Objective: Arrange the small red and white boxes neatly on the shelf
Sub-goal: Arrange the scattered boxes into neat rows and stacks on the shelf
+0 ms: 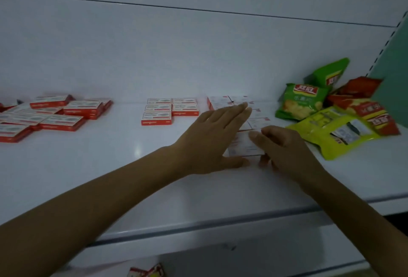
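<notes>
Shelf (110,166): box (245,144) flat, long axis front-to-back.

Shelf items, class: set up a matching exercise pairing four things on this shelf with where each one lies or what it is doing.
Column one:
1. loose heap of red and white boxes
2. neat block of red and white boxes
3. snack bags
4. left hand

Column two:
A. far right end of the shelf
B. laid flat against the side of a row of boxes
C. left end of the shelf
D. middle of the shelf, at the back

Pairs: 1-C, 2-D, 3-A, 4-B
</notes>
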### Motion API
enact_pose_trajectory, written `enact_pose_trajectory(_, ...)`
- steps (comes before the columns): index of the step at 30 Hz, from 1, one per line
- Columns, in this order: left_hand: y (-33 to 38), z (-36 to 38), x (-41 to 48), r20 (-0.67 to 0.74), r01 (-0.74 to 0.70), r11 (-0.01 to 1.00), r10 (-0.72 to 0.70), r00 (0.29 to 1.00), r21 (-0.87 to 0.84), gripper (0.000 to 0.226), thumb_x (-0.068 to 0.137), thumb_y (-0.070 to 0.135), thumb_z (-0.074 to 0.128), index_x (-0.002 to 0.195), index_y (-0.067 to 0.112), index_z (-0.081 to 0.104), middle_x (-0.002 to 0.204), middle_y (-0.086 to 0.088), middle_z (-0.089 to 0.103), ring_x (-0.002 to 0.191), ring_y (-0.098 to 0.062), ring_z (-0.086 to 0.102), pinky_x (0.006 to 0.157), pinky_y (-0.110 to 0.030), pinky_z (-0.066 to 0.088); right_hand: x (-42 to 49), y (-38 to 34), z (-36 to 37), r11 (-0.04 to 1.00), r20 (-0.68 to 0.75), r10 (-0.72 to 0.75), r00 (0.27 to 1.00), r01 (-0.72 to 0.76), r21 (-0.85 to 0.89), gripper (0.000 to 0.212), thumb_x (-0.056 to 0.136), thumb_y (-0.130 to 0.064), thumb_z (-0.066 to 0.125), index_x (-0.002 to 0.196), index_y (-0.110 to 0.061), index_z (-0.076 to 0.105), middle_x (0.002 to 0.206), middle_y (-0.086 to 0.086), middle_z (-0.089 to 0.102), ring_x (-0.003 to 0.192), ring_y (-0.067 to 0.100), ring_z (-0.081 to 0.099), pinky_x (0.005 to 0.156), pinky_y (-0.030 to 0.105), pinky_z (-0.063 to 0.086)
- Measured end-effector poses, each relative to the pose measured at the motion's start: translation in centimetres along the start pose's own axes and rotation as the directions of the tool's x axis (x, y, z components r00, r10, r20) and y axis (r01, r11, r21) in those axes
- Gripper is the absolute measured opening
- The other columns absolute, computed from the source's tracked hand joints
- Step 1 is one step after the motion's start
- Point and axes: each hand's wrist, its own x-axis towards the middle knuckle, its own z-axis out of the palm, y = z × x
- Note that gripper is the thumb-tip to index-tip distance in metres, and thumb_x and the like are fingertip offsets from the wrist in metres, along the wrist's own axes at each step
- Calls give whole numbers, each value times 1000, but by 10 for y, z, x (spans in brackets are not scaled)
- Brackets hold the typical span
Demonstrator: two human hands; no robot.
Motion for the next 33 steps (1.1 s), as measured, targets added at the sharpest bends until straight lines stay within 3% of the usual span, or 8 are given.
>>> enact_pose_trajectory(3,7,17,14,38,52,998,-50,998,-47,91,80,63,53,149,17,14,156,-1,17,142,-17,15,112,-31,12,14,16,-12,978,-1,-20,1000,19,-209,35,86,-47,52,65,-21,59,46,-10,55,46,3,52,54,26,40)
enact_pose_trajectory(6,7,27,13,29,123,980,-119,992,-154,87,79,64,51,146,15,25,151,-3,31,138,-18,27,112,-32,22,23,25,-15,955,37,-26,999,36,-296,20,85,-48,54,84,-29,62,67,-16,58,63,0,55,57,19,39)
enact_pose_trajectory(9,0,27,9,-1,150,967,-154,988,-206,87,75,64,54,143,14,31,146,-6,39,133,-22,36,105,-28,25,24,34,-12,962,-4,-61,998,58,-265,33,80,-53,58,100,-27,62,73,-13,60,66,2,56,61,23,45)
enact_pose_trajectory(13,-3,25,9,44,199,937,-195,980,-287,87,73,58,58,144,19,27,149,-2,35,134,-21,35,103,-26,25,17,37,-16,989,47,-47,998,53,-135,57,58,-64,62,107,-35,53,80,-13,60,50,1,50,53,19,38)
enact_pose_trajectory(18,-7,29,11,55,244,911,-240,969,-333,84,76,54,62,144,21,27,149,0,34,134,-19,35,102,-21,23,22,43,-15,954,91,-94,991,115,-275,45,69,-47,71,109,-37,54,95,-16,58,55,-2,42,55,12,29)
enact_pose_trajectory(24,-11,33,10,38,274,905,-277,960,-327,79,76,58,53,142,22,30,144,5,40,128,-10,37,90,2,14,27,56,-7,922,60,-159,985,170,-348,50,77,-54,63,120,-31,57,113,-5,61,65,-15,25,75,19,34)
enact_pose_trajectory(29,-8,33,9,36,260,917,-262,964,-303,76,77,55,55,141,19,35,140,1,45,125,-14,43,89,-2,18,26,56,-5,893,78,-171,982,188,-409,60,71,-66,49,122,-34,55,118,-7,61,70,-5,29,70,15,31)
enact_pose_trajectory(33,-9,32,10,44,281,912,-281,959,-299,74,76,55,55,138,17,38,137,0,49,122,-18,47,87,-5,23,28,54,-6,905,81,-137,987,159,-394,50,76,-56,61,121,-34,55,103,-9,58,65,-4,34,65,11,31)
